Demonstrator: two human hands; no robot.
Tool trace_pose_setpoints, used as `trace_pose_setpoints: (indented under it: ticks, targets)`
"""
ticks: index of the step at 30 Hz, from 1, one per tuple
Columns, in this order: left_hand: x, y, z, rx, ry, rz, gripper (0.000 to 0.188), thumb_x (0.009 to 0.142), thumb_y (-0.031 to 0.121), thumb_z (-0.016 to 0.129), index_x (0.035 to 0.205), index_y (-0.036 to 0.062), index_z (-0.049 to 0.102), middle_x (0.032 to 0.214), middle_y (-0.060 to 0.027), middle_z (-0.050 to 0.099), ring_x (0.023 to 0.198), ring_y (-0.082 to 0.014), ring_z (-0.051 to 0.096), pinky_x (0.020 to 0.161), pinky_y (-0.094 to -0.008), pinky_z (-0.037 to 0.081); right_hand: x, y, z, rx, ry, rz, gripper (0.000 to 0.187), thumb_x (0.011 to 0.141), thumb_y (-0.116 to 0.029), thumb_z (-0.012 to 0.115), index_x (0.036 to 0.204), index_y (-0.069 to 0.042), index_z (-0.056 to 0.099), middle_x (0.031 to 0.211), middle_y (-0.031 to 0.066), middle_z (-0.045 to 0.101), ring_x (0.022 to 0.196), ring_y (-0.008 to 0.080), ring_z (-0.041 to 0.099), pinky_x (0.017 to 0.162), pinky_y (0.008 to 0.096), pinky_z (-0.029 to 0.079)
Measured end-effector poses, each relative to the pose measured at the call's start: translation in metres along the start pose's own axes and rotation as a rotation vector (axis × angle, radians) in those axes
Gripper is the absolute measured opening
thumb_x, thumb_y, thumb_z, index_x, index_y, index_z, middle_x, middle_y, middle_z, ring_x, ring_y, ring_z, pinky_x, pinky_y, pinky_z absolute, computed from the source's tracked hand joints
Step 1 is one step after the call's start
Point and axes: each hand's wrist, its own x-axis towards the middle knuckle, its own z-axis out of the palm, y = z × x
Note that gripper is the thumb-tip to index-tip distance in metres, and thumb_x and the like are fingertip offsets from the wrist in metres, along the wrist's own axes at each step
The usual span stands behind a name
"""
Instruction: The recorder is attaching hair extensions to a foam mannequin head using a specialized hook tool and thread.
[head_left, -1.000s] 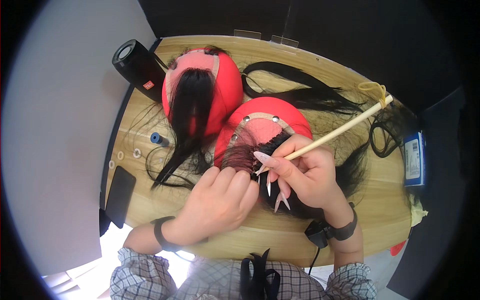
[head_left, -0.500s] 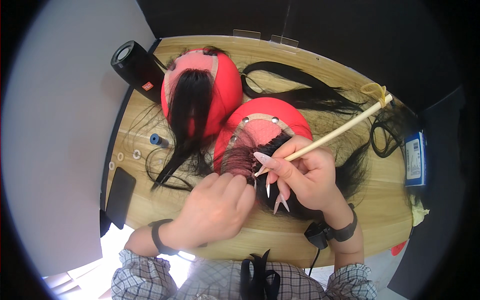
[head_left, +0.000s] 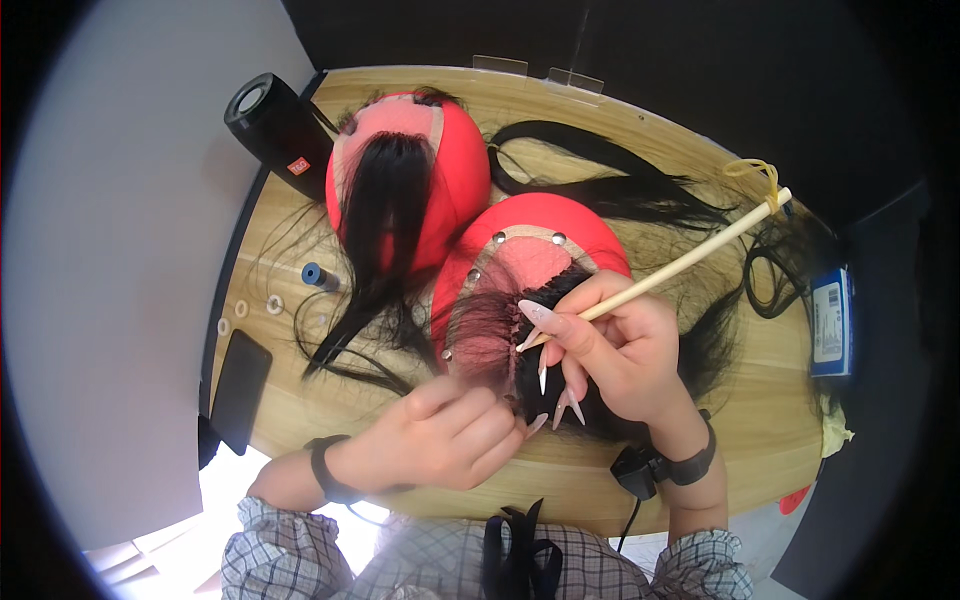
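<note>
A red dome-shaped wig block (head_left: pixel 555 213) carries a pink mesh cap (head_left: pixel 530 262) with a tan band, held by round metal pins. Thin black hair (head_left: pixel 478 325) fans over the mesh, and thicker hair lies under my right hand (head_left: pixel 625 345). That hand is closed round the pale wooden stick of a ventilating needle (head_left: pixel 690 258), its tip at the edge of the thick hair. My left hand (head_left: pixel 445 435) is curled closed at the block's lower left, against the hair. Whatever its fingertips pinch is hidden.
Behind to the left stands a second red wig block (head_left: pixel 462 170) with long black hair. Around lie a black speaker (head_left: pixel 275 135), a blue spool (head_left: pixel 313 274), white rings, a dark phone (head_left: pixel 241 392), a tied hair bundle (head_left: pixel 600 165) and a blue-white box (head_left: pixel 832 322). Dark panels border the table.
My left hand has moved down and slightly right, uncovering the block's lower left edge and a pin there. My right hand and the needle have shifted only slightly.
</note>
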Motion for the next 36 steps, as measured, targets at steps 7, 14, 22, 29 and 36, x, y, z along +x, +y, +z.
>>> trace_pose_setpoints:
  ticks: [7,14,22,29,36]
  targets:
    - [-0.003,-0.009,0.009,-0.417,0.106,0.163,0.012,0.073,0.007,0.066,0.068,0.0023,0.056,0.063,-0.0017,0.043,0.056,-0.0144,0.052,0.096,-0.0391,0.053,-0.001,0.002,0.000,0.020,0.013,0.017,0.010,0.093,-0.003,0.059,0.092,0.004,0.067,0.066,0.0039,0.063,0.045,0.0027,0.052,0.040,0.0169,0.038]
    - [-0.005,-0.013,0.025,-0.678,0.235,0.168,0.005,0.073,-0.005,0.064,0.070,-0.0026,0.060,0.062,-0.0034,0.047,0.055,-0.0151,0.054,0.089,-0.0400,0.058,0.000,0.000,0.001,0.016,0.013,0.018,0.009,0.092,-0.003,0.060,0.093,0.004,0.066,0.066,0.0041,0.063,0.045,0.0024,0.052,0.039,0.0167,0.038]
    - [0.000,-0.013,0.026,-0.727,0.254,0.148,0.012,0.072,-0.004,0.069,0.069,-0.0031,0.057,0.064,-0.0066,0.044,0.061,-0.0212,0.053,0.074,-0.0373,0.055,-0.001,0.001,0.000,0.012,0.014,0.015,0.007,0.092,-0.001,0.060,0.092,0.004,0.064,0.067,0.0049,0.063,0.045,0.0025,0.051,0.039,0.0167,0.037]
    - [-0.004,-0.012,0.028,-0.794,0.255,0.048,0.002,0.076,-0.001,0.064,0.076,-0.0034,0.063,0.070,-0.0066,0.054,0.065,-0.0222,0.058,0.070,-0.0357,0.053,-0.001,0.003,0.000,0.012,0.029,-0.019,0.005,0.091,0.000,0.060,0.088,0.003,0.062,0.066,0.0046,0.063,0.045,0.0028,0.052,0.038,0.0171,0.037]
    - [-0.003,-0.012,0.029,-0.785,0.267,0.074,0.005,0.075,-0.001,0.065,0.075,-0.0037,0.062,0.069,-0.0069,0.053,0.065,-0.0218,0.058,0.072,-0.0359,0.053,-0.002,0.005,-0.001,-0.037,0.031,-0.045,0.005,0.090,0.001,0.060,0.087,0.003,0.062,0.065,0.0041,0.063,0.045,0.0029,0.053,0.038,0.0175,0.037]
